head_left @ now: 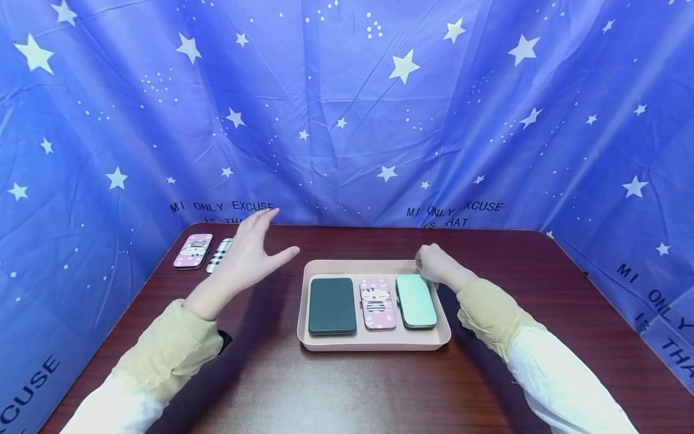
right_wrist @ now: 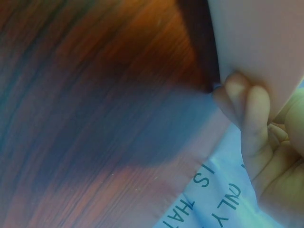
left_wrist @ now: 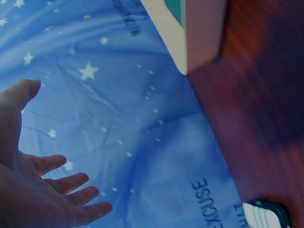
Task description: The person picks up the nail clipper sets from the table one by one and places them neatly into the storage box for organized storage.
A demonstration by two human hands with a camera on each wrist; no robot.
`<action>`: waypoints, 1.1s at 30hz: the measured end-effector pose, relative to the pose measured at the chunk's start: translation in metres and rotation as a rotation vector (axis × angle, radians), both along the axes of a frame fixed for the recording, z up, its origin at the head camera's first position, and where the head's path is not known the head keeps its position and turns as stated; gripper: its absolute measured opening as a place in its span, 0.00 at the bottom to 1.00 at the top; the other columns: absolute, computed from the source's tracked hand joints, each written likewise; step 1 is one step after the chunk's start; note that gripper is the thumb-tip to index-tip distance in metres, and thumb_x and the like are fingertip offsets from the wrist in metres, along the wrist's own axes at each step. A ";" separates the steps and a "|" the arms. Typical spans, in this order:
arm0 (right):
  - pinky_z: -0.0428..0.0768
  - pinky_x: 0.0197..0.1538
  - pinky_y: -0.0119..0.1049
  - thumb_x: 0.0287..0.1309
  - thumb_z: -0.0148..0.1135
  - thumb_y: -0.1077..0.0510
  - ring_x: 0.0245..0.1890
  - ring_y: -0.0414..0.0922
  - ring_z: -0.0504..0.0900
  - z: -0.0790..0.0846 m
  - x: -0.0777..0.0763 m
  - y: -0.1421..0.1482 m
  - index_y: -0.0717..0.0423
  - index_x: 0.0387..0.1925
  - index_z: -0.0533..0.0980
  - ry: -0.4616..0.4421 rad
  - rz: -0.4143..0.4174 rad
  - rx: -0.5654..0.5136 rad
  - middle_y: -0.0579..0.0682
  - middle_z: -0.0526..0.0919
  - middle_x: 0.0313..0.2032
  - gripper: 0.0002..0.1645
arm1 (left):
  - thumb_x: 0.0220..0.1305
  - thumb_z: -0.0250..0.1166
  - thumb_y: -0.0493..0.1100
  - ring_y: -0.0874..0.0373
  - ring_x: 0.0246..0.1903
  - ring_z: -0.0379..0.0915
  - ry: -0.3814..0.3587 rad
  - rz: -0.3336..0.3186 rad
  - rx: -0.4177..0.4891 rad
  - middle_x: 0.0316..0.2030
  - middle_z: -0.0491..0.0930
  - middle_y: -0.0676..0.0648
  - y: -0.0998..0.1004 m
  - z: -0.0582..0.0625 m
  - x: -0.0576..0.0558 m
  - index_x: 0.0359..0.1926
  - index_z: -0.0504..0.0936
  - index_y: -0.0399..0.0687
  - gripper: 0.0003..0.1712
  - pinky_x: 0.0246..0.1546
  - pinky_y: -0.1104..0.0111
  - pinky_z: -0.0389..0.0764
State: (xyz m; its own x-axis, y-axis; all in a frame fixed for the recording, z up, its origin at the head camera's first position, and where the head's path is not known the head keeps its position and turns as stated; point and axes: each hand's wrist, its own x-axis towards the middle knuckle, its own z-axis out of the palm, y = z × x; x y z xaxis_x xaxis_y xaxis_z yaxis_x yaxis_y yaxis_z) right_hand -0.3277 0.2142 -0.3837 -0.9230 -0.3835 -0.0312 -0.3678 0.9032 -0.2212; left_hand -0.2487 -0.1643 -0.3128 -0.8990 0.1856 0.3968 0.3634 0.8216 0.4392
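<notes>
A pale pink tray [head_left: 374, 346] stands on the table holding a dark green case [head_left: 332, 305], a pink cartoon case [head_left: 378, 308] and a mint green case [head_left: 416, 301]. My right hand [head_left: 441, 265] grips the tray's far right corner, its curled fingers against the outer wall in the right wrist view. Left of the tray, my left hand [head_left: 246, 256] hovers with spread fingers and thumb, holding nothing. In the head view it partly hides a black-and-white plaid case [head_left: 219, 256]. Beside that lies another pink cartoon case [head_left: 193, 251].
The dark reddish wooden table [head_left: 271, 386] reaches back to a blue star-printed curtain [head_left: 336, 114], which also hangs along both sides. The plaid case and the second pink case lie near the table's far left corner.
</notes>
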 end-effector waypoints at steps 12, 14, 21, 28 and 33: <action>0.74 0.12 0.28 0.56 0.57 0.68 0.05 0.36 0.73 -0.001 -0.001 -0.001 0.63 0.20 0.77 0.006 0.014 -0.004 0.51 0.78 0.15 0.10 | 0.57 0.64 0.56 0.33 0.65 0.51 -0.088 0.090 0.006 0.65 0.58 0.30 -0.037 -0.027 -0.022 0.68 0.58 0.36 0.45 0.62 0.41 0.58; 0.74 0.12 0.28 0.56 0.57 0.68 0.05 0.36 0.73 0.000 -0.001 -0.001 0.63 0.21 0.77 0.006 0.011 -0.003 0.52 0.78 0.15 0.10 | 0.58 0.63 0.56 0.31 0.64 0.51 -0.096 0.103 0.003 0.64 0.58 0.28 -0.045 -0.032 -0.028 0.67 0.58 0.33 0.46 0.63 0.42 0.56; 0.74 0.13 0.29 0.57 0.56 0.69 0.05 0.37 0.73 0.000 0.000 -0.001 0.64 0.23 0.78 -0.008 -0.006 -0.002 0.53 0.79 0.17 0.09 | 0.58 0.62 0.54 0.29 0.63 0.50 -0.135 0.176 -0.020 0.62 0.58 0.24 -0.071 -0.050 -0.046 0.66 0.57 0.29 0.45 0.63 0.41 0.54; 0.74 0.12 0.29 0.56 0.57 0.69 0.05 0.37 0.74 -0.001 -0.001 -0.001 0.64 0.23 0.78 0.007 -0.003 0.000 0.54 0.80 0.18 0.08 | 0.60 0.60 0.53 0.28 0.63 0.49 -0.225 0.234 -0.034 0.62 0.55 0.22 -0.084 -0.058 -0.053 0.66 0.55 0.26 0.46 0.63 0.41 0.55; 0.74 0.12 0.28 0.56 0.58 0.68 0.05 0.38 0.74 -0.001 0.000 -0.001 0.63 0.22 0.78 0.011 -0.001 -0.001 0.54 0.80 0.18 0.08 | 0.58 0.61 0.54 0.27 0.58 0.57 -0.251 0.266 -0.070 0.57 0.61 0.20 -0.090 -0.067 -0.059 0.63 0.58 0.22 0.45 0.60 0.42 0.60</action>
State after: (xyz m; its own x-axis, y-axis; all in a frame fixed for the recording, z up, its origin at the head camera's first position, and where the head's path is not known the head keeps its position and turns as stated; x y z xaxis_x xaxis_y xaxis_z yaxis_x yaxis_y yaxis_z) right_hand -0.3282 0.2132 -0.3847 -0.9235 -0.3830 -0.0206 -0.3698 0.9033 -0.2175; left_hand -0.3075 -0.2546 -0.3794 -0.9871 -0.0486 0.1525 0.0215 0.9041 0.4269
